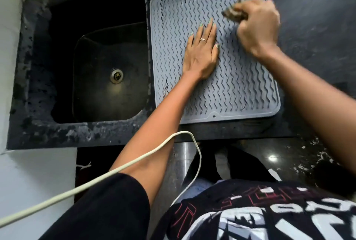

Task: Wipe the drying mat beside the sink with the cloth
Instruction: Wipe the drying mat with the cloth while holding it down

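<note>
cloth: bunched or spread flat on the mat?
Bunched. The cloth is a wad gripped in the right hand, only a small dark end showing.

Matt grey ribbed rubbery drying mat point(227, 78); dark, rough-rimmed stone-like sink point(38, 66) with a metal drain point(117, 75).

A dark stone tabletop point(312, 33) carries everything here, its surface mottled black and grey, with pale worn patches along the front edge and around the sink point(107, 70) sunk into its left part. Just right of the sink, the grey drying mat point(240, 89) lies flat on the tabletop, its wavy ridges facing up and its near edge close to the tabletop's front edge.
</note>
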A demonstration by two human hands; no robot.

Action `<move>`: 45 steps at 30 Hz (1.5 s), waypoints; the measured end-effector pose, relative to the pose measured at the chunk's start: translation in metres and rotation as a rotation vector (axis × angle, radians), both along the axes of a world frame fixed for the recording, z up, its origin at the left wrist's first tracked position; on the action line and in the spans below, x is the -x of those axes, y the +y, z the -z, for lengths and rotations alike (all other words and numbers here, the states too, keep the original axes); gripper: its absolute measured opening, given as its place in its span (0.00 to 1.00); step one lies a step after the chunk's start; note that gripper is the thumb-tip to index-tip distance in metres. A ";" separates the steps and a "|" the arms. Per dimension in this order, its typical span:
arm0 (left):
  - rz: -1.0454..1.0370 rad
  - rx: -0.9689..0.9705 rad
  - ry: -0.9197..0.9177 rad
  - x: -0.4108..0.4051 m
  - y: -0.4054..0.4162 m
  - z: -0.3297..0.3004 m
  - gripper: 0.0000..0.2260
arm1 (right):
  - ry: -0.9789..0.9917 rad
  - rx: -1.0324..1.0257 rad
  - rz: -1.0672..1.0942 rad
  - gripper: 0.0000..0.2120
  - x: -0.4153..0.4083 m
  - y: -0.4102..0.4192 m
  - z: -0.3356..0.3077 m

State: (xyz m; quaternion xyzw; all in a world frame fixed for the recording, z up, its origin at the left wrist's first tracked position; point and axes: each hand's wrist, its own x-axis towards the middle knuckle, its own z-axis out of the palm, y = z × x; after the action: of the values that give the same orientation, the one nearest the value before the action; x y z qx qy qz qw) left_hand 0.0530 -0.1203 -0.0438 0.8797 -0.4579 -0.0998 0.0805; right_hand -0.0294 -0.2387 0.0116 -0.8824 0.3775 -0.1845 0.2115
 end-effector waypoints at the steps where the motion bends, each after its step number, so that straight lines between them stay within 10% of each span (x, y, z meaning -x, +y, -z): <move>1: -0.004 0.008 0.003 0.004 0.005 0.001 0.25 | 0.106 0.016 -0.035 0.22 -0.012 -0.005 0.005; 13: -0.022 -0.061 -0.013 0.009 0.009 -0.003 0.25 | 0.124 0.267 -0.107 0.13 0.107 0.082 0.037; 20: -0.032 -0.059 -0.001 0.014 0.012 -0.005 0.26 | -0.146 -0.213 0.069 0.22 0.086 0.051 -0.006; 27: -0.026 -0.024 0.012 0.013 0.014 -0.004 0.25 | 0.251 0.022 -0.121 0.25 0.035 0.027 0.014; 36: -0.041 0.030 0.027 0.013 0.013 0.000 0.25 | 0.178 0.240 -0.340 0.16 0.168 0.109 0.026; 41: -0.034 0.069 0.058 0.013 0.014 0.000 0.25 | 0.387 -0.093 -0.328 0.13 0.153 0.100 -0.015; 45: -0.057 0.209 0.155 0.009 0.014 -0.003 0.23 | 0.003 -0.910 -0.212 0.20 0.108 0.056 -0.044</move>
State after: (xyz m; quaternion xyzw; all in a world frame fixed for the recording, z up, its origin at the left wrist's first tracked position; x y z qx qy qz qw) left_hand 0.0438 -0.1062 -0.0410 0.8689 -0.4328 -0.1171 0.2096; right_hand -0.1370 -0.1832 0.0553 -0.7341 0.3279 0.0236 0.5942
